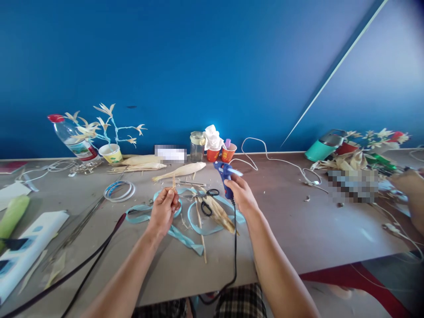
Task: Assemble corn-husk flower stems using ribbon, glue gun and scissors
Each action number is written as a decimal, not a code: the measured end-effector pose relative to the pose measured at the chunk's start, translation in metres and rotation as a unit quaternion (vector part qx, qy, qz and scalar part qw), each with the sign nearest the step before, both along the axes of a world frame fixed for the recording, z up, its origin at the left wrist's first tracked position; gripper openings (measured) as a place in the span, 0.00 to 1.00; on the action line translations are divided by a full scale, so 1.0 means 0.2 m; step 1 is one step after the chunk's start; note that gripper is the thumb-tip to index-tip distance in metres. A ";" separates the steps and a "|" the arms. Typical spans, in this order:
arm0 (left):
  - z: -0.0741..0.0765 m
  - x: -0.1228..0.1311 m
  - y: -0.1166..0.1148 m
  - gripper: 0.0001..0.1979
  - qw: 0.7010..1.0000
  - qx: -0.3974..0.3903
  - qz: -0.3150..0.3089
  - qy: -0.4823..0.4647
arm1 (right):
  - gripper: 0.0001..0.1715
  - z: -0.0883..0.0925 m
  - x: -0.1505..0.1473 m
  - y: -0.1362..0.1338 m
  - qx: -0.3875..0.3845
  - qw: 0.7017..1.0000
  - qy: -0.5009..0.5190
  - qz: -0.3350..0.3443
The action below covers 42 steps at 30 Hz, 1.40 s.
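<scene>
Between the thumb and fingers of my left hand (163, 210) is a small piece of dried husk (174, 182), pinched and pointing up. My right hand (243, 194) is wrapped round a blue glue gun (227, 176), whose black cord (235, 247) hangs down over the table edge. Below and between my hands lie black-handled scissors (207, 205), a loose light-blue ribbon (185, 240), a thin stick (201, 225) and a piece of dried corn husk (220, 215). Farther back rests a pale husk bundle (182, 171).
Husk flowers on blue stems stand in a yellow cup (111, 153) by a tilted bottle (77, 143). Two red cups (228, 153) and a glass jar (197, 148) line the wall. A power strip (31, 247) lies left, a teal tumbler (323, 146) right. Another person's hand (409, 187) shows far right.
</scene>
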<state>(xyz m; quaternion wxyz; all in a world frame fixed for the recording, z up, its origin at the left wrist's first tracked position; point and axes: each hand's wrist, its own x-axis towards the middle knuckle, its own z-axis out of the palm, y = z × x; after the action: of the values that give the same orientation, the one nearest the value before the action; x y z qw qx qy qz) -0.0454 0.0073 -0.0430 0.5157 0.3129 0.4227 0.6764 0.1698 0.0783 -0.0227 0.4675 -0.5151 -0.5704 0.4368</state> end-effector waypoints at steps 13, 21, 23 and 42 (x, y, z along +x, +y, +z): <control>-0.01 -0.04 0.01 0.13 0.996 0.006 0.029 0.087 | 0.24 0.04 -0.10 -0.16 -0.095 0.884 0.287 0.357; -0.02 -0.04 0.01 0.11 0.990 0.009 0.052 0.132 | 0.23 0.04 -0.12 -0.17 -0.078 0.901 0.238 0.355; -0.02 -0.04 0.02 0.11 0.989 0.007 0.056 0.133 | 0.22 0.04 -0.13 -0.17 -0.070 0.901 0.224 0.365; -0.03 -0.04 0.02 0.12 0.993 0.009 0.049 0.109 | 0.22 0.02 -0.13 -0.16 -0.037 0.912 0.166 0.374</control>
<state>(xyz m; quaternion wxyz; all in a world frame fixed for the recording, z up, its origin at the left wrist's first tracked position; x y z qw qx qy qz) -0.0537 0.0106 -0.0481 0.4300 0.3682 0.4852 0.6664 0.1442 0.0467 -0.0196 0.3385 -0.2009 -0.6189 0.6797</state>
